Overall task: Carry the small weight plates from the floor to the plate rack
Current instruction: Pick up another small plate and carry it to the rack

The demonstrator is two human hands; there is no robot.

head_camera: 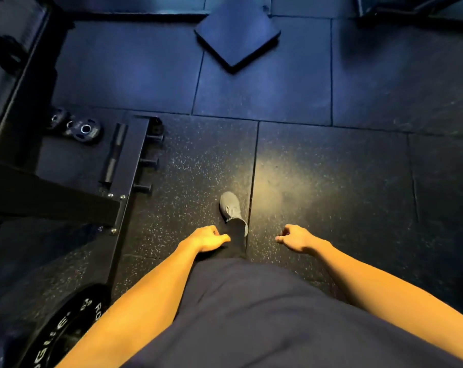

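The head view looks down at a dark speckled rubber floor (pixel 331 181) in a gym. The person's left hand (pixel 207 239) and right hand (pixel 295 238) hang in front of the body, well apart, each with its fingers loosely curled and nothing in them. A grey shoe (pixel 231 207) is planted just ahead of the hands.

The small black round weight plates with shiny centre holes (pixel 77 126) lie on the floor at the left, three of them overlapping in a short row, tucked between a black steel frame beam (pixel 20 83) and a black upright post with short horizontal pegs (pixel 137 155). That post looks like the plate rack, though it is not certain. A large black bumper plate with white lettering (pixel 71 325) sits at the lower left, and a square dark blue foam pad (pixel 237 37) lies further ahead.

The step in hand appears to be the approach to the small plates. To do it well, the person should turn left and step close, squat rather than stoop, and hook fingers through a centre hole or under a raised edge where the plates overlap. Taking the topmost plate first avoids dragging the others. The frame beam crowds the spot, so reaching in from the open side spares the knuckles.
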